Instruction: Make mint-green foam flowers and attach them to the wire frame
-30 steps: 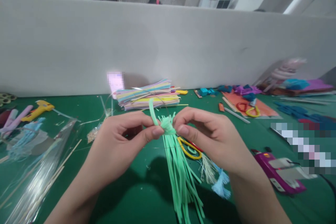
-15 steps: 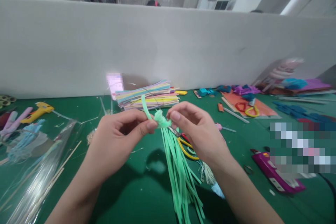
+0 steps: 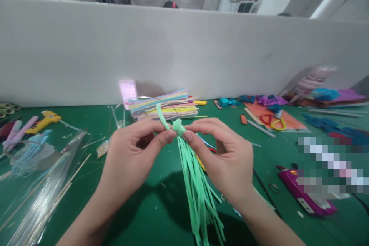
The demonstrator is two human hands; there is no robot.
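My left hand [image 3: 141, 142] pinches a small twisted knot of mint-green pipe cleaner [image 3: 178, 127] between thumb and forefinger. From that side, one bent end [image 3: 162, 116] sticks up. My right hand [image 3: 221, 150] pinches the same knot from the right, its thumb and forefinger closed on it. Below the knot, a bundle of green pipe cleaners [image 3: 198, 192] lies on the green table, running toward me. A pair of scissors with a red and yellow handle [image 3: 201, 162] is mostly hidden behind my right hand.
Pastel pipe cleaners [image 3: 164, 105] lie against the white partition [image 3: 173, 54], beside a phone [image 3: 128, 94]. A yellow glue gun [image 3: 44, 122] and clear plastic sleeve [image 3: 54, 188] are left. At right are a purple device [image 3: 305, 192], more scissors [image 3: 278, 123] and an orange sheet [image 3: 295, 121].
My right hand has moved in closer to the knot, its fingertips now pressing on it. It covers more of the scissors behind it. My left hand keeps its pinch.
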